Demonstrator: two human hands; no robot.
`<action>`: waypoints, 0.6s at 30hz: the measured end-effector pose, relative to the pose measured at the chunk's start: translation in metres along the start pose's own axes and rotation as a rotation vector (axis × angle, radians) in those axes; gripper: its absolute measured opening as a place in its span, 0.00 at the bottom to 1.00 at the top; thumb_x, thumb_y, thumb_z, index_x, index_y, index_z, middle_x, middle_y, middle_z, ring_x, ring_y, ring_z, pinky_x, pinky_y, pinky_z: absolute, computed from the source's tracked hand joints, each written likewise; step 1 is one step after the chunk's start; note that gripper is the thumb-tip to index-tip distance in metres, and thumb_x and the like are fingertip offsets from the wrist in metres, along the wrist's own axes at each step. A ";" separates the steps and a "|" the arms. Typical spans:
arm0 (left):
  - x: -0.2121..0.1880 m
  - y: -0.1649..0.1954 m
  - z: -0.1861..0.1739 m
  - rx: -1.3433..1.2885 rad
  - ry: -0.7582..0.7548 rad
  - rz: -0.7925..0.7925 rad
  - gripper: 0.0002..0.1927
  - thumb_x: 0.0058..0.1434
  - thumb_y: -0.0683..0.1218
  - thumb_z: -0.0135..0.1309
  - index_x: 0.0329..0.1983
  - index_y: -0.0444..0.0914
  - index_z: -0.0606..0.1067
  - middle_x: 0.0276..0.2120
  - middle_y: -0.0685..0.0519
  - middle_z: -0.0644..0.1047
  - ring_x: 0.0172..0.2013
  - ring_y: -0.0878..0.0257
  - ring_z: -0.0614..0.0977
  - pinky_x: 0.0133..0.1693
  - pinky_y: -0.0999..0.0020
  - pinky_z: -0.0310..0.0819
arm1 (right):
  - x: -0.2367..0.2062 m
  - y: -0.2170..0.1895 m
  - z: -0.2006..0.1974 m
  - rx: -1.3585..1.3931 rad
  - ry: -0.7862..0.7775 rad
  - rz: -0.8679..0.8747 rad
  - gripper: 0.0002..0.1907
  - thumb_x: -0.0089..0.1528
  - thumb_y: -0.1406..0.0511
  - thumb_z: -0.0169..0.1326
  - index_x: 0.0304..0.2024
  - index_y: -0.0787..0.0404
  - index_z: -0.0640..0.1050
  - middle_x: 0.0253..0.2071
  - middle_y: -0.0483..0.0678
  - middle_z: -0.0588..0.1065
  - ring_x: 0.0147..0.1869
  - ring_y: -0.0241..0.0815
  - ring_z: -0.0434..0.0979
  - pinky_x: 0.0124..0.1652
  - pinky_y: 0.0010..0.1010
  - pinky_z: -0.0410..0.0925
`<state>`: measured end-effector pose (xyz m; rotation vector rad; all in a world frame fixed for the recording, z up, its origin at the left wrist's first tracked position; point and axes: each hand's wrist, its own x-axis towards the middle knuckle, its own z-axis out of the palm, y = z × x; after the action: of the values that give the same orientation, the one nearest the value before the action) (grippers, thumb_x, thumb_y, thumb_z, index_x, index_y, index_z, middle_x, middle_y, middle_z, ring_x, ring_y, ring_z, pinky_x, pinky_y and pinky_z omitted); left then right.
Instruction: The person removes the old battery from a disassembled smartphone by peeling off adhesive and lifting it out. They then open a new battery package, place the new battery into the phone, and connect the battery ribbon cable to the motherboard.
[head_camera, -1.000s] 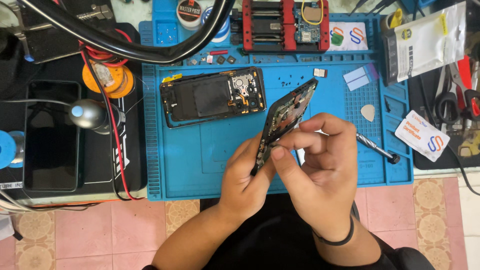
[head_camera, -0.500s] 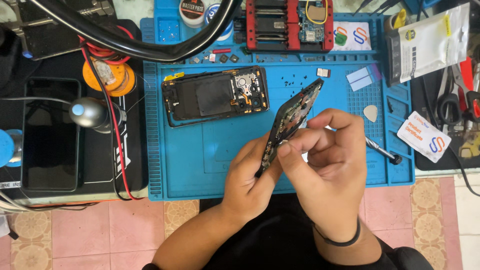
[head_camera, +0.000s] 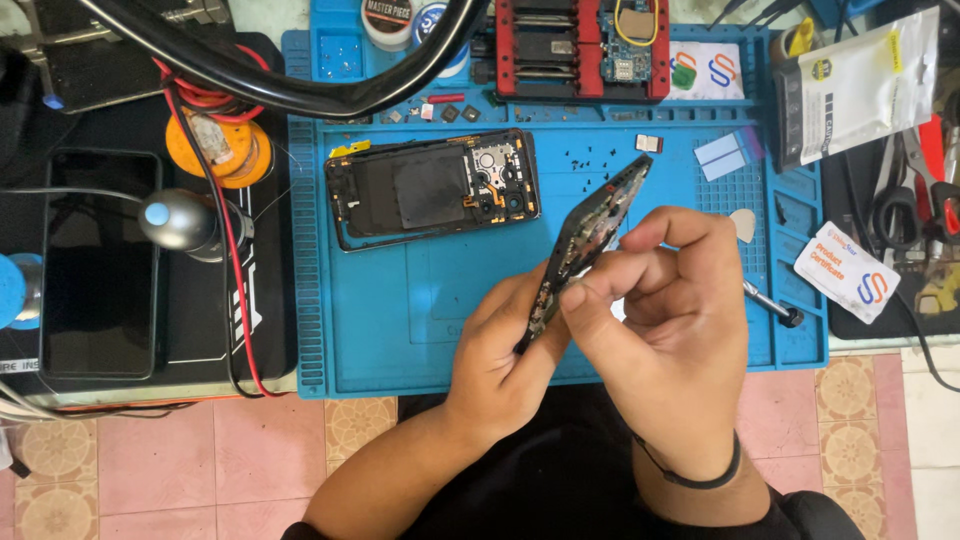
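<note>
Low in the frame, the left hand (head_camera: 500, 365) grips the lower end of an opened phone body (head_camera: 590, 240), tilted on edge above the blue mat (head_camera: 400, 330) at centre. The right hand (head_camera: 675, 330) is closed around a screwdriver (head_camera: 775, 305), whose tip end pokes out to the right, while its thumb and forefinger pinch at the phone's edge. Whether they hold a small part there, I cannot tell.

The work looks well into disassembly: the phone is stripped open with its circuitry bare, and a second piece, a dark back frame (head_camera: 432, 188), lies flat on the mat just above centre. Loose screws (head_camera: 590, 158) are scattered to its right, so fasteners are already out; nothing is reassembled yet.

Counting: two hands, two phone pieces, one screwdriver, one white pick (head_camera: 743, 224) on the mat's right side, one red clamp jig (head_camera: 580, 45) at the top edge, one solder spool (head_camera: 215, 145) at upper left, and one dark screen panel (head_camera: 100, 265) at far left.
</note>
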<state>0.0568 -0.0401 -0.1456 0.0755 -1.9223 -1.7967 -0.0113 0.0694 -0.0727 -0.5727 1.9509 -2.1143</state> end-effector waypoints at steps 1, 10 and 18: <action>0.000 0.000 0.000 -0.005 0.002 0.012 0.25 0.69 0.35 0.56 0.69 0.38 0.69 0.52 0.48 0.79 0.52 0.57 0.83 0.54 0.67 0.77 | 0.000 0.000 0.000 0.002 -0.006 -0.004 0.24 0.64 0.79 0.59 0.56 0.64 0.62 0.38 0.48 0.76 0.44 0.33 0.76 0.49 0.24 0.70; 0.000 -0.001 -0.002 -0.030 -0.016 0.001 0.26 0.69 0.35 0.56 0.70 0.37 0.68 0.52 0.48 0.78 0.51 0.58 0.82 0.53 0.67 0.77 | -0.001 -0.001 -0.003 -0.057 -0.064 -0.050 0.24 0.65 0.79 0.58 0.56 0.65 0.61 0.38 0.51 0.75 0.45 0.33 0.77 0.53 0.24 0.70; 0.001 -0.008 -0.002 -0.387 -0.050 -0.211 0.21 0.74 0.38 0.52 0.69 0.35 0.69 0.54 0.52 0.78 0.54 0.63 0.79 0.58 0.68 0.73 | -0.003 0.000 -0.005 -0.148 -0.005 0.009 0.27 0.61 0.77 0.62 0.58 0.67 0.64 0.41 0.49 0.76 0.47 0.35 0.77 0.47 0.24 0.70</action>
<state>0.0541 -0.0437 -0.1525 0.1037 -1.6133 -2.2995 -0.0108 0.0749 -0.0737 -0.5938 2.1162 -1.9727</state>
